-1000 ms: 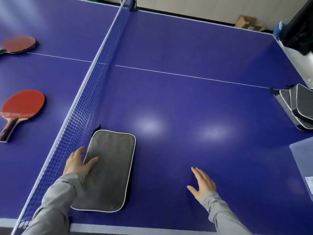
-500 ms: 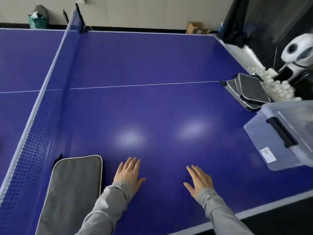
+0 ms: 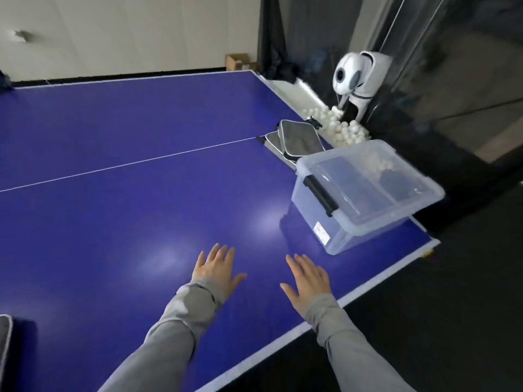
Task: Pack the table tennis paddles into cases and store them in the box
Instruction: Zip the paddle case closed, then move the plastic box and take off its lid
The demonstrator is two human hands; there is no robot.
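At bottom-left edge, case (image 3: 4, 346) cropped.

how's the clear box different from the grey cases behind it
The clear box is a see-through plastic tub with tall walls and a black latch; the grey cases are opaque, flat pouches with pale piping. The box stands alone near the table's corner, while the cases lie overlapped in a small pile. The box is far bulkier than any one case. Both rest on the blue table along its right edge, beyond the open hands.
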